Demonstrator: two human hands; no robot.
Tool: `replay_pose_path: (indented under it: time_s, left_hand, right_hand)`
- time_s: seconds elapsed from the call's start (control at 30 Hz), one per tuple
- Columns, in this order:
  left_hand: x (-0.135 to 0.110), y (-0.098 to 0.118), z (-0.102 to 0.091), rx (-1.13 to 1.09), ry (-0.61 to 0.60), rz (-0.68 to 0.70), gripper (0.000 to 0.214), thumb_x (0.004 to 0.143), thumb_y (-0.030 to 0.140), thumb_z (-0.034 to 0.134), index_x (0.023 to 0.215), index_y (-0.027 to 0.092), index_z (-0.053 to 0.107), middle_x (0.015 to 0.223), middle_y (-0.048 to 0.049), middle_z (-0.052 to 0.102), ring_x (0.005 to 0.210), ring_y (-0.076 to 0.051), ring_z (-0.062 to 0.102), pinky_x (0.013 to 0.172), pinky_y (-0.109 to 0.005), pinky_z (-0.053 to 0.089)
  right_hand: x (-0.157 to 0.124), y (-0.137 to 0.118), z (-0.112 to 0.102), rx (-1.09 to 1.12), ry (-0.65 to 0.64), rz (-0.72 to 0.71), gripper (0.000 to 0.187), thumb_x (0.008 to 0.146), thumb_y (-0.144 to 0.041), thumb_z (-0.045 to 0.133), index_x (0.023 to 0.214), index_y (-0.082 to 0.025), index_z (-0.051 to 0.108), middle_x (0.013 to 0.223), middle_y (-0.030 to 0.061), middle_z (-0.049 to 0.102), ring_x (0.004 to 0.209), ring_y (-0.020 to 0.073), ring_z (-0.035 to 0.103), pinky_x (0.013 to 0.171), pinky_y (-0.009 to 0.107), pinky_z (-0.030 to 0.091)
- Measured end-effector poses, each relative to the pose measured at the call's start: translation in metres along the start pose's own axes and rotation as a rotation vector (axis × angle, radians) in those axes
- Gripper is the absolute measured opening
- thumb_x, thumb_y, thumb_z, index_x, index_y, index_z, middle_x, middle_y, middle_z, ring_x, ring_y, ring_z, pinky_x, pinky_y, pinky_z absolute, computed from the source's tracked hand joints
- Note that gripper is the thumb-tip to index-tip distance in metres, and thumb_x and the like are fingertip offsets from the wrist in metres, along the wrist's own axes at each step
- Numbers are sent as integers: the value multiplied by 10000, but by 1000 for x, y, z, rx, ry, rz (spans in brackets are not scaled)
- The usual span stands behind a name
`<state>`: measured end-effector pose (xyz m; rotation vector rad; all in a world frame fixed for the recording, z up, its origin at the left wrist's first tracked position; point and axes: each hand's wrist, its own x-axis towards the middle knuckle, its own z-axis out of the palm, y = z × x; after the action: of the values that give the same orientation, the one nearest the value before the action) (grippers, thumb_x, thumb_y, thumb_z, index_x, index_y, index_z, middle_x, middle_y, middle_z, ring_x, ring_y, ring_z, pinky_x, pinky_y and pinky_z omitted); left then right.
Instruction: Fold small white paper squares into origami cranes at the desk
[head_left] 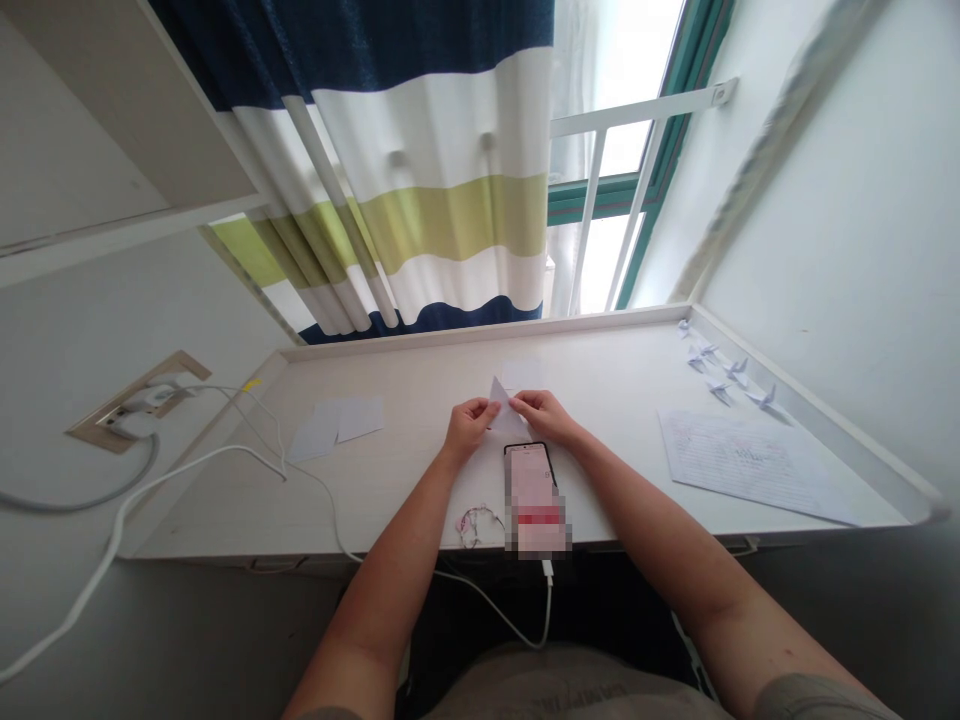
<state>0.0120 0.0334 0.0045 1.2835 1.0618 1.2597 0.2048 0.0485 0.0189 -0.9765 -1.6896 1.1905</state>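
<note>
Your left hand (470, 427) and right hand (544, 416) hold a folded paper triangle (504, 408) between them in a narrow pinch, over the white desk (405, 380). Just nearer you lies a phone (534, 500), its screen pixelated, with a white cable (548, 600) running from its end. Paper cranes (724, 368) sit in the far right corner of the desk, near a handwritten sheet (750, 465) whose writing is too small to read. Loose paper squares (337, 428) lie to your left. Striped navy, white and green curtains (450, 215) hang at the window (622, 150), and a socket plate (97, 430) is set in the wall to the left.
</note>
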Motion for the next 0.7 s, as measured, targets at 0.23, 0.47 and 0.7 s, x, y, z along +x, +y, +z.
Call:
replay_pose_path:
  time_s: [0.23,0.47,0.7]
  left_hand:
    - [-3,1,2,46,-99,-6,490,725,649,840,749,168,747,641,-16,696,557,-136,587,541,-266,451]
    - [-3,5,3,86,-110,-12,505,740,672,818,727,176,724,584,0,651,518,-131,570,495,-257,440]
    - [-5,3,2,71,-199,-52,520,718,664,845,691,171,681,575,-4,657,486,-120,558,474,-250,422]
  right_hand:
    - [-2,-1,1,85,-8,57,634,804,-805,656,691,-182,644,501,-44,465,487,106,379,483,266,274]
    - [-1,0,2,130,-29,59,611,794,-771,697,626,-190,618,491,-31,486,475,108,403,475,264,284]
    - [0,2,1,166,-13,55,647,800,-814,671,602,-205,577,501,-23,495,481,119,428,474,271,324]
